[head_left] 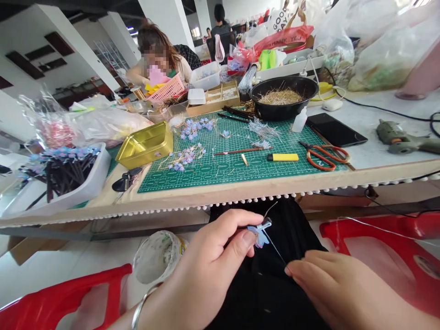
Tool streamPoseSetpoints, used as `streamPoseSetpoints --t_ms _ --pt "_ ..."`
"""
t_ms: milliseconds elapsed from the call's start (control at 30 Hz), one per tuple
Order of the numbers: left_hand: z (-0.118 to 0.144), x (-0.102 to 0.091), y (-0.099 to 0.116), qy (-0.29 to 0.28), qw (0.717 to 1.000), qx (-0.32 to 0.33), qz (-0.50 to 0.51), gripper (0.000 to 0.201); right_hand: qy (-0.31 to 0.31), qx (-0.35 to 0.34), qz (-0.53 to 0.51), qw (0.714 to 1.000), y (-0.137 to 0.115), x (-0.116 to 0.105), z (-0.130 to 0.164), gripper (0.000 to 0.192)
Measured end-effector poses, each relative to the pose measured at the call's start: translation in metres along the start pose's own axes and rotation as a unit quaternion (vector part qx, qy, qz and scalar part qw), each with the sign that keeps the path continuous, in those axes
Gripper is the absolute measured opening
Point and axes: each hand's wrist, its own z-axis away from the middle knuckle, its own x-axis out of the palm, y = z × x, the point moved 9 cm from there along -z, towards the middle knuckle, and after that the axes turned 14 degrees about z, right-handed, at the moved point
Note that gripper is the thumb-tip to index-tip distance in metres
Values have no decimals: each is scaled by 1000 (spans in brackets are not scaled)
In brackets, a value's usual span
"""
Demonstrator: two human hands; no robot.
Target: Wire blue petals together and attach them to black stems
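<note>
Fingers of your left hand [209, 256] are closed on a small blue flower piece [261, 239], pinched between thumb and forefinger above the black cloth [261, 298] over your lap. Its narrow pale-blue strip [265, 225] lies crosswise, the long axis running left to right with a slight upward tilt and the free end pointing right; thin, scalloped petals fan out below it, toward your lap. From the strip a fine, smooth wire [275, 250] slants straight down to your right hand [330, 279], whose fingertips are pressed together on it. Past your hands runs the bench [206, 193], its pale front edge trimmed with round white beads [192, 204]. On it lies a green gridded mat [213, 176] bearing orange-handled scissors [321, 158], a slim yellow stick [284, 157] with a black end, and clusters of bluish-lilac flowers [195, 127]. Left of these sits a shiny gold metal tin [144, 158], rectangular and open, near a white plastic bin [98, 178] of dark-stemmed pieces; farther back, a round black bowl [285, 111] holds straw-coloured strands [280, 97].
</note>
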Motion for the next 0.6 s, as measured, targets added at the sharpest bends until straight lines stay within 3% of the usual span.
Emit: streamPoseSetpoints --t_ms 67,133,200,300,367,500,600 --pt "0 4 -1 -18 998 -16 61 20 11 -23 67 997 -5 -1 -18 34" --pt "-1 9 -2 -35 989 -40 137 17 37 11 84 996 1 -9 -31 35" --pt "-2 16 -5 -54 972 -70 218 16 39 78 -13 996 10 -12 -38 32" --pt "-4 22 -9 -65 936 -119 324 14 52 141 -208 967 13 -12 -43 10" --pt "-4 25 -13 -67 918 -150 360 12 83 120 -248 958 5 -17 -45 14" --pt "-4 30 -16 -83 903 -179 383 10 144 35 -160 976 -13 -31 -46 20" --pt "-5 33 -15 -100 897 -181 392 9 145 19 -119 982 -14 -35 -46 23"
